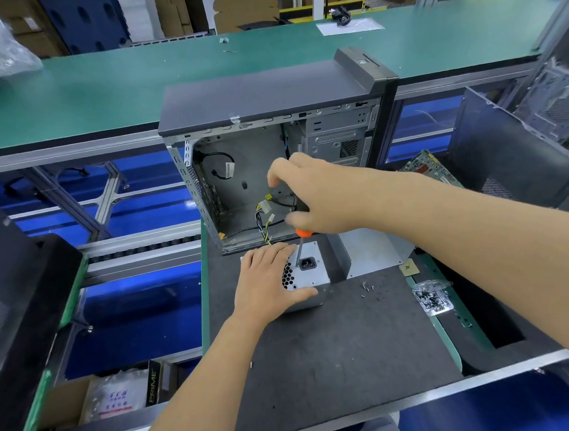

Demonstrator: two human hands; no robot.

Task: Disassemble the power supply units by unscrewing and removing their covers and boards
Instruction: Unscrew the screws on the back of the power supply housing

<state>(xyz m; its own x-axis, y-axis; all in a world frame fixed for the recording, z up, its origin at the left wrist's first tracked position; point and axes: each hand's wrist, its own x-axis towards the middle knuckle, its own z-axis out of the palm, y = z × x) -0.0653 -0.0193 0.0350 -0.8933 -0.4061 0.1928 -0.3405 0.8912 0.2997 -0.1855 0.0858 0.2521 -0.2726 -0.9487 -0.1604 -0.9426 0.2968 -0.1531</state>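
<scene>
Head view is showing me working from near to far: my left hand (269, 280) is pressing down on the power supply unit (306, 279), fingers (307, 292) curling over its near edge to keep it from turning on the table (345, 342). Just beyond, my right hand (311, 195) is wrapping its fingers around the screwdriver (301, 239), whose shaft is running nearly straight down from the orange collar to a spot just left of the black socket (309, 264). I am judging the screw to be sitting directly under that tip. Behind stands the opened computer case (274, 144), wires trailing out.
</scene>
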